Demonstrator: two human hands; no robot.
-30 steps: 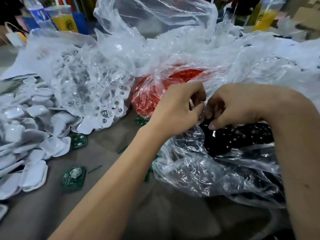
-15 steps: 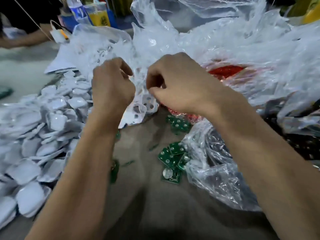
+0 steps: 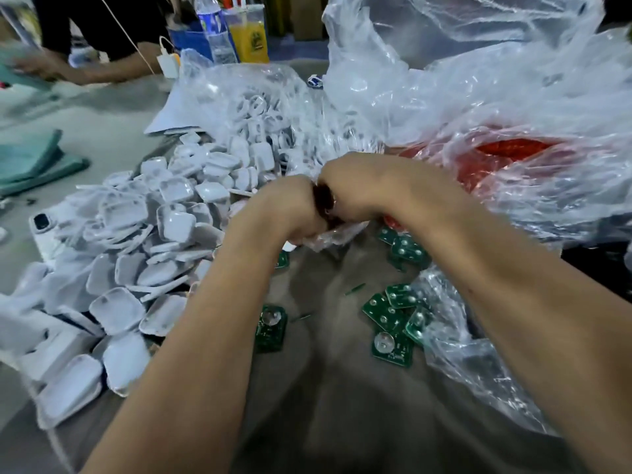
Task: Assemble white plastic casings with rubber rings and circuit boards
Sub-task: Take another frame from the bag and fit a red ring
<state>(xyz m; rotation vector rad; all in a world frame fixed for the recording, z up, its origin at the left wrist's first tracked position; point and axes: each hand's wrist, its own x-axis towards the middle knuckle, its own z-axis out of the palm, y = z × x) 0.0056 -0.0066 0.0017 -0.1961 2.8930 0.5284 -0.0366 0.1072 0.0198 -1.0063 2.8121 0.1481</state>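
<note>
My left hand (image 3: 285, 208) and my right hand (image 3: 357, 193) are pressed together over the middle of the table, fingers curled away from the camera. Both grip a small dark part (image 3: 323, 202) that shows in the gap between them; most of it is hidden. A crumpled scrap of clear plastic (image 3: 328, 234) hangs just below the hands. A big heap of white plastic casings (image 3: 171, 217) lies to the left. Green circuit boards (image 3: 390, 316) are scattered on the brown cloth below the hands, with one apart (image 3: 270, 328).
A clear bag of white parts (image 3: 260, 107) lies behind the heap, and a bag of red parts (image 3: 506, 155) sits at the right under loose plastic. A phone (image 3: 41, 222), green cloth (image 3: 30, 162), bottle (image 3: 213, 25) and another person's arm (image 3: 85, 70) are at the left and back.
Both hands left the black bag at the right and moved left to the table's middle. They have now come together, touching, with a dark part between them.
</note>
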